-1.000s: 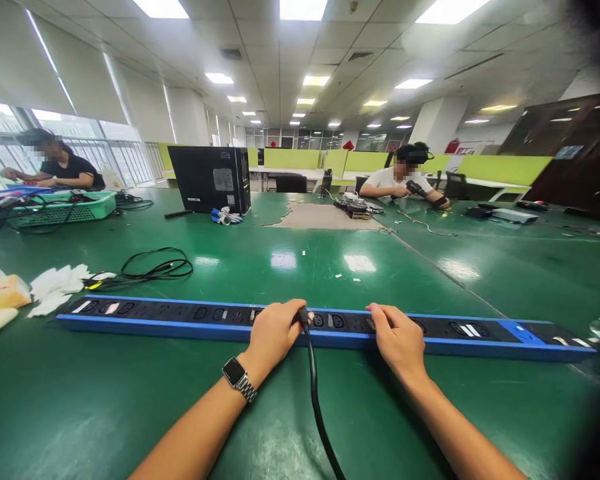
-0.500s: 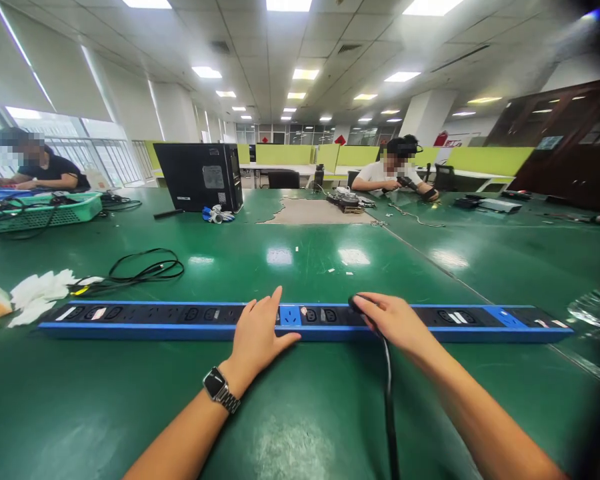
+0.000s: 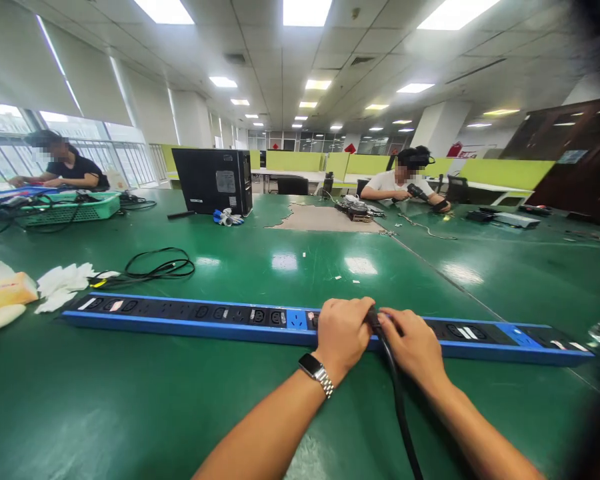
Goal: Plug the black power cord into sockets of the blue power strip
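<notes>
Hands (image 3: 380,343) — both, fingers curled — grip a black plug (image 3: 375,320) (cord (image 3: 399,393) trailing).

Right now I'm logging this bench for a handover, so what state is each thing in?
Left hand: fingers closed on the black plug.
Right hand: fingers bent against the plug, grip partly hidden.
Black plug: at the power strip, seating hidden.
Power strip: lying flat, sockets up.
Loose cable: loosely coiled.
Computer tower: upright.
Green basket: holding cables.
Ceiling light: lit.
</notes>
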Demonstrator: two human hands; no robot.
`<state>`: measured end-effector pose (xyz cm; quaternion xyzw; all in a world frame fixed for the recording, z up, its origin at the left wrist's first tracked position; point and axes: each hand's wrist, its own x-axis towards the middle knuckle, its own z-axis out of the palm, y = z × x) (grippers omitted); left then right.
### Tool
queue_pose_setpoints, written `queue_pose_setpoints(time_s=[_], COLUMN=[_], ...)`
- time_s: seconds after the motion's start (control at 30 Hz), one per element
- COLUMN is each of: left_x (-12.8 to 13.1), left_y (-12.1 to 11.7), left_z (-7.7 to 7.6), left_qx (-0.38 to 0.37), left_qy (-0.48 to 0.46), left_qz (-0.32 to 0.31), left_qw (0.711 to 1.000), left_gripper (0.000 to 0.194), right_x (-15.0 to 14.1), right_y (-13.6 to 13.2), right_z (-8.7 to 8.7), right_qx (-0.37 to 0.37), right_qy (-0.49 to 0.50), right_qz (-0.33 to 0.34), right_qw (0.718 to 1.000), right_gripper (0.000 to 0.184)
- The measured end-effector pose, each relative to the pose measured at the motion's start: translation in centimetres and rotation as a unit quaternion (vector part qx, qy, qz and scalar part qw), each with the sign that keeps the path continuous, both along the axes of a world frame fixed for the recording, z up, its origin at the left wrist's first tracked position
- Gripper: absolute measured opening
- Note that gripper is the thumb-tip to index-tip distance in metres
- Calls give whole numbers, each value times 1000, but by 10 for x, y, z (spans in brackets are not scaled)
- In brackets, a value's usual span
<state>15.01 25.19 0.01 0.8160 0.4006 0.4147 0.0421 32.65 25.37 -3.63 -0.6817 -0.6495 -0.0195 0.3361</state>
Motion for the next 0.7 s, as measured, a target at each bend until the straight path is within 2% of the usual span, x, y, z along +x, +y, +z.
queue_pose_setpoints(time_s=[0.07,0.13,0.23,0.3,0.37,0.47,0.53,0.6,0.63,0.7], left_x=[-36,-97,-191,-228,-238,-229,-225,-228,-231,-238], left_y=[0,-3,-8,-10,-11,-11,-14,-19,-21,-24], left_z=[9,8,-10,-24,-32,-32,-30,-29,-30,-32], left_qx=[57,83,18,-26,-45,-55,-64,-69,-72,-79], left_qy=[-80,-102,-47,-26,5,81,117,128,129,130], left_qz=[40,98,152,169,160,132,132,155,169,188], left_qw=[994,986,987,985,986,986,982,977,975,970], left_gripper=[26,29,34,38,36,34,56,93,106,112], right_x=[2,0,-5,-13,-32,-95,-154,-211,-233,-254], right_y=[-2,-1,2,3,0,-7,-9,-7,-5,-1], right_z=[-12,-17,-16,-9,3,28,46,62,68,78], right_qx=[24,36,25,24,36,8,-92,-198,-235,-258], right_qy=[-67,-74,-13,62,134,191,204,159,126,108], right_qz=[-25,-51,-71,-78,-57,65,154,194,218,229], right_qw=[997,995,997,995,989,979,962,948,939,932], right_gripper=[49,46,42,41,40,39,45,53,52,34])
